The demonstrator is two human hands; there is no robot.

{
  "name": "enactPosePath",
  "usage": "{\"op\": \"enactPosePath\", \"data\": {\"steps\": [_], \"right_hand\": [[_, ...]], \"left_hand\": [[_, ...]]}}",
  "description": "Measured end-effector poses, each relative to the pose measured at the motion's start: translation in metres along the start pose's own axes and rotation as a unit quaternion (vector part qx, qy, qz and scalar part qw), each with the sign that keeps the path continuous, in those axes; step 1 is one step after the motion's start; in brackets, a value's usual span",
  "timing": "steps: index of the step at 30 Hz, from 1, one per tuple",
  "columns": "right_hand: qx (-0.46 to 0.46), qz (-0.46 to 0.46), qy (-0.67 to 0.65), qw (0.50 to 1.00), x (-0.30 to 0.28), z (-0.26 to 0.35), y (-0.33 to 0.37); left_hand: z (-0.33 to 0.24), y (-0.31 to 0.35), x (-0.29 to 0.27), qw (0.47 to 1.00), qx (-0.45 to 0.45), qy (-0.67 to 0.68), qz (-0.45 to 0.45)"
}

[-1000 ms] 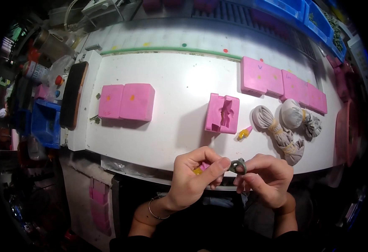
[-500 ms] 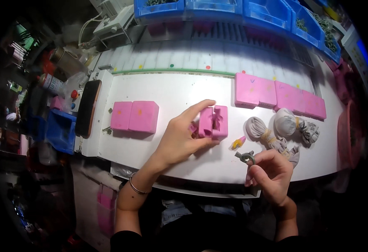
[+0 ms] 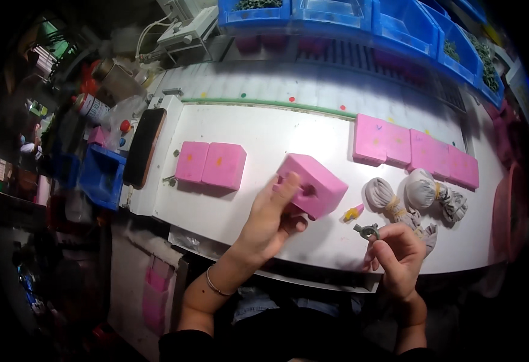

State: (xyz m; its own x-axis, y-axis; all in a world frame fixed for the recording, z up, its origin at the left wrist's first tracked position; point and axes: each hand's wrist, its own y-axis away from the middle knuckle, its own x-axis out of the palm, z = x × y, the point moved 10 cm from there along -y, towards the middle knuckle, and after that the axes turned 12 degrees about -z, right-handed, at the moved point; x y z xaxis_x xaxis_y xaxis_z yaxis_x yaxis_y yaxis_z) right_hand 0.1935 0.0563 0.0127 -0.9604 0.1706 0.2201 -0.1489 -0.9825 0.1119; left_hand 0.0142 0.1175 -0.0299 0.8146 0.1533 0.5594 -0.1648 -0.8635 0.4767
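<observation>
One pink block, upright on the tabletop half a second ago, is now tipped over in the left hand, apparently lifted, so the work seems to have turned to handling the block itself. Its holed face looks toward the near side, its long axis slanting from far left to near right. Left fingers grasp its left end; the right hand, to the right, pinches a green ring, stub pointing left.
</observation>
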Motion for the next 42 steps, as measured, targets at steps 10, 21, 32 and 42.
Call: {"op": "enactPosePath", "data": {"steps": [10, 21, 32, 42], "right_hand": [[0.002, -0.011, 0.056, 0.998, -0.004, 0.000, -0.002], [-0.024, 0.013, 0.162, 0.986, 0.001, 0.034, -0.026], [-0.101, 0.142, 0.304, 0.937, 0.083, 0.127, -0.164], [-0.289, -0.196, 0.198, 0.916, 0.067, 0.226, -0.409]], "left_hand": [[-0.040, 0.011, 0.028, 0.695, 0.393, -0.597, -0.076], [-0.029, 0.004, 0.026, 0.745, 0.402, -0.529, -0.051], [-0.021, 0.011, 0.017, 0.741, 0.400, -0.539, -0.037], [-0.019, 0.000, 0.019, 0.763, 0.383, -0.519, -0.046]]}}
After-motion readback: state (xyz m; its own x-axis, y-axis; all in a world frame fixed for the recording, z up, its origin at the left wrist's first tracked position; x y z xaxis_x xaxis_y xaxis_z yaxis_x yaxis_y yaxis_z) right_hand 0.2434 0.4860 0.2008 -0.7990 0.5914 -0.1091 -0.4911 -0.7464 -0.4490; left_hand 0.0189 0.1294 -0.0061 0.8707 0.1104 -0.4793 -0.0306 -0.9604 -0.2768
